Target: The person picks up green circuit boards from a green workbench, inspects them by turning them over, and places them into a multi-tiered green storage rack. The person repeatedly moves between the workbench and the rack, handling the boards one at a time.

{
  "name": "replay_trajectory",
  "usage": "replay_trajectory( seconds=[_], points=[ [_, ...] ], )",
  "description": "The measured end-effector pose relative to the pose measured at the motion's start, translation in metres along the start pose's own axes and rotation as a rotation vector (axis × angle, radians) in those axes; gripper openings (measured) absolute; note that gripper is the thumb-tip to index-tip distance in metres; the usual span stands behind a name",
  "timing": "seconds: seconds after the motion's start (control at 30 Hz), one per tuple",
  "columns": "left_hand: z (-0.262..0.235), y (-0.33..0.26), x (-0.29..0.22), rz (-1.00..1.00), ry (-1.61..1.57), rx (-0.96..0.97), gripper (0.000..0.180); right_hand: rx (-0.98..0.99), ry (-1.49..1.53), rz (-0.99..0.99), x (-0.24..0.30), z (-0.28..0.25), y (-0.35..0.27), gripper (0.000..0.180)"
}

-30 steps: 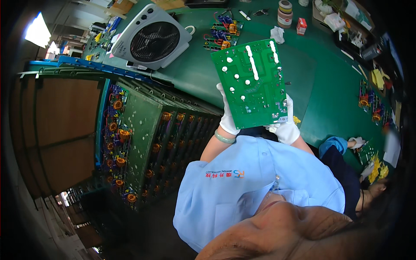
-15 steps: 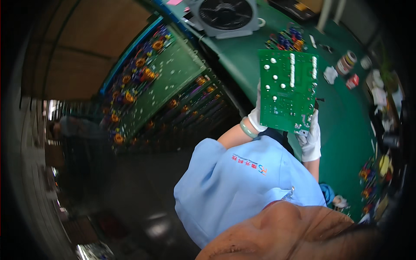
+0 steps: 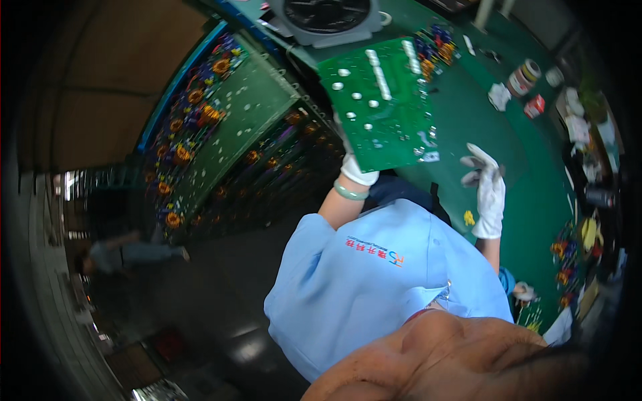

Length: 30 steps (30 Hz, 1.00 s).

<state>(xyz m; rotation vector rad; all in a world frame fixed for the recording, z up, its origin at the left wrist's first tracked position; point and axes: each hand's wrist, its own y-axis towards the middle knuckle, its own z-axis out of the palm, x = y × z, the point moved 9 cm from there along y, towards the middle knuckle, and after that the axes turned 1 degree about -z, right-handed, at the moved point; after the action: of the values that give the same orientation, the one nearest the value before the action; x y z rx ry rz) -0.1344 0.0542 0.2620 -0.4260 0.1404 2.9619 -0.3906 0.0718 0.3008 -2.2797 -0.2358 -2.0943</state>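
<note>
A green circuit board (image 3: 394,134), with white blobs and solder joints on its facing side, is held up and tilted above the bench. My left hand (image 3: 360,171), in a white glove with a pale green bangle at the wrist, grips it from the lower left edge; most of its fingers are hidden behind the board. Apart from the board, to its right, my gloved right hand (image 3: 489,197) hovers over the green bench top (image 3: 461,117) with its fingers spread and nothing in them. A small yellow piece (image 3: 469,218) lies beside that hand.
At left a rack (image 3: 267,87) holds boards with coils and coloured parts. A grey fan (image 3: 328,15) stands at the far edge, near a cluster of coil parts (image 3: 435,50). Rightward are a jar (image 3: 523,78), a red box (image 3: 534,105) and crumpled white material (image 3: 499,97).
The board has moved left toward the rack and tilted, held by my left hand. My right hand has let go of its lower right corner and opened. The small yellow piece has come into view.
</note>
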Motion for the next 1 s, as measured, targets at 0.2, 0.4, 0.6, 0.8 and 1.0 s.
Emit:
replay_trajectory(
  seconds=[0.2, 0.4, 0.6, 0.8, 1.0],
  points=[
    [-0.017, -0.016, -0.003, 0.034, 0.129, -0.025, 0.058, 0.085, -0.386, -0.128, 0.048, 0.016, -0.003, 0.052],
    [-0.022, -0.019, -0.006, 0.018, 0.157, -0.006, 0.054, 0.054, -0.42, -0.365, 0.072, 0.057, -0.007, 0.021],
    [-0.019, -0.024, -0.008, 0.023, 0.213, -0.012, 0.05, 0.132, -0.484, -0.333, 0.061, 0.067, -0.007, 0.019],
    [-0.009, -0.032, -0.012, 0.026, 0.617, -0.206, 0.074, 0.155, -0.476, -0.295, 0.059, 0.066, -0.012, 0.02],
    [-0.028, -0.028, -0.013, 0.006, 0.56, -0.167, 0.079, 0.105, -0.496, -0.381, 0.06, 0.069, -0.015, 0.023]
  ],
)
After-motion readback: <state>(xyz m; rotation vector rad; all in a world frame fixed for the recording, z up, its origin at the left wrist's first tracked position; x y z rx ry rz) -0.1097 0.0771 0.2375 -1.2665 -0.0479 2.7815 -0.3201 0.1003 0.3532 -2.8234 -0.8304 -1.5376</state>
